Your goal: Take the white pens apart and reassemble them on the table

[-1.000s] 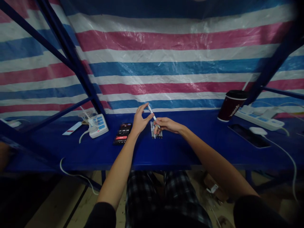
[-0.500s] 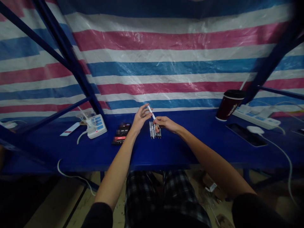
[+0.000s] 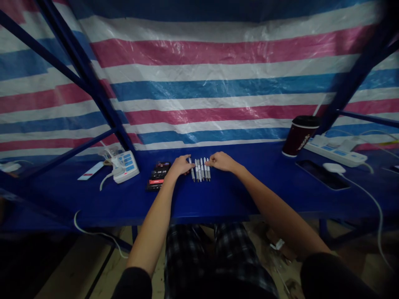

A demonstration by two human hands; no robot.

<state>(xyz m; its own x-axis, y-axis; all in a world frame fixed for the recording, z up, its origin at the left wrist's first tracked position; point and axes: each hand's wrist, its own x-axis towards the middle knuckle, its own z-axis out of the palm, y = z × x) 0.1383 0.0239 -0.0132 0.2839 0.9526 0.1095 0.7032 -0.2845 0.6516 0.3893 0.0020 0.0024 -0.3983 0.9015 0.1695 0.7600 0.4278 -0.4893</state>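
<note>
Several grey and white pens (image 3: 202, 171) lie side by side on the blue table (image 3: 199, 203), their dark tips toward me. My left hand (image 3: 182, 166) is at the left end of the row, its fingers closed around the upper part of the leftmost pen (image 3: 192, 171), which is slightly tilted and a little apart from the others. At the right end of the row, my right hand (image 3: 220, 161) has its thumb and fingers pressed together near the upper ends of the rightmost pens. Whether it grips one of them is too small to tell.
A phone showing a timer (image 3: 159, 172) lies left of my left hand, with a power strip (image 3: 127, 167) and a white phone (image 3: 90, 171) beyond. Rightward are a dark cup (image 3: 299, 137), another power strip (image 3: 336, 153), a black phone (image 3: 321, 174) and a white charger (image 3: 334, 168) with its cable.
The white pen held up between both hands has come down to the table at the row's left end. Both hands have lowered and moved apart to the two sides of the row.
</note>
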